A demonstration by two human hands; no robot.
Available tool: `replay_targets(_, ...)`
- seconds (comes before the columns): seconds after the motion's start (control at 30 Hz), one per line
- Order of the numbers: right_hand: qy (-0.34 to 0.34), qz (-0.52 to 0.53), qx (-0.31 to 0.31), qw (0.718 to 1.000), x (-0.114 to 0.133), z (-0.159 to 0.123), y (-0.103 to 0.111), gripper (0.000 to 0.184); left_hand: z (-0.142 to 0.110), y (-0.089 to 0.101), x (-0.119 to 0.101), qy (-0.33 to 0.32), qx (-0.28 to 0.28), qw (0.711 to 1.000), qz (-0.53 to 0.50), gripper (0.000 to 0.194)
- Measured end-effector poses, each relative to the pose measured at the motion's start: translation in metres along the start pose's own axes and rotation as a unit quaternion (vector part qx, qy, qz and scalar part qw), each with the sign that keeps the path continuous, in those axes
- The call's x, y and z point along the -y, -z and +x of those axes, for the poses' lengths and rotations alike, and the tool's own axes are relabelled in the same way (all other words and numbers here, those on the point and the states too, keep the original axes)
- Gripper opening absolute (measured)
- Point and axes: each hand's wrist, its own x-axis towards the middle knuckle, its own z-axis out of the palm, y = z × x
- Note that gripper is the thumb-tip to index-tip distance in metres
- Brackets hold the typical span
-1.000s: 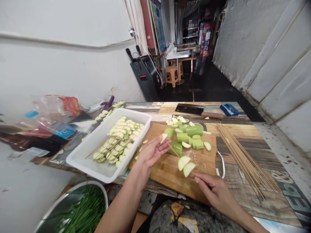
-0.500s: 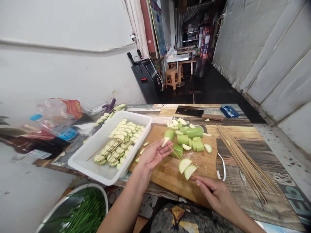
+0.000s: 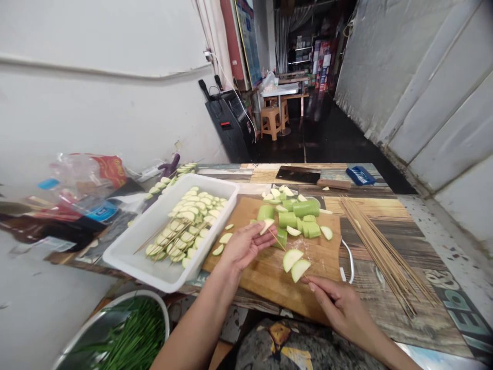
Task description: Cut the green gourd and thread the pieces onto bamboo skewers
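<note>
My left hand (image 3: 243, 249) is over the cutting board, palm up, pinching a half-moon zucchini slice (image 3: 267, 225) between thumb and fingers. In my right hand (image 3: 335, 297) is the near end of a thin bamboo skewer (image 3: 278, 240). Two zucchini slices (image 3: 292, 260) are threaded on it close to my right fingertips. The skewer's far tip points at the slice in my left hand; whether it touches cannot be made out. Behind my hands, zucchini chunks (image 3: 307, 208) and loose slices lie on the wooden cutting board (image 3: 269, 288).
A white tub (image 3: 127, 257) of skewered slices stands left of the board. Bare skewers (image 3: 379, 252) lie to the right. A cleaver (image 3: 298, 174) and a blue box (image 3: 360, 176) are at the back. Lower left is a metal bowl (image 3: 164, 308) of green stalks.
The slice in my left hand has turned, showing more of its flat face. My right hand still grips the skewer with two slices. The whole view has shifted slightly.
</note>
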Motion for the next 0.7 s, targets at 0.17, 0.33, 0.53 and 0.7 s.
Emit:
replay_targets(0.17, 0.002, 0.001, -0.002, 1.000, 0.000, 0.001, 0.000, 0.031, -0.002, -0.006, 0.001, 0.003, 0.004, 1.000, 0.002, 0.010)
replay_targets(0.33, 0.006, 0.013, -0.017, 1.000, 0.003, 0.003, -0.002, 0.032, -0.003, -0.020, 0.012, -0.041, -0.017, 0.995, -0.091, 0.013)
replay_targets(0.53, 0.008, 0.018, 0.002, 1.000, 0.006, 0.004, -0.004, 0.031, -0.004, -0.032, 0.022, -0.082, -0.077, 0.977, -0.179, 0.004)
replay_targets(0.7, 0.018, 0.008, 0.004, 1.000, 0.007, 0.004, -0.005, 0.031, -0.002, -0.035, 0.021, -0.094, -0.091, 0.977, -0.168, 0.003)
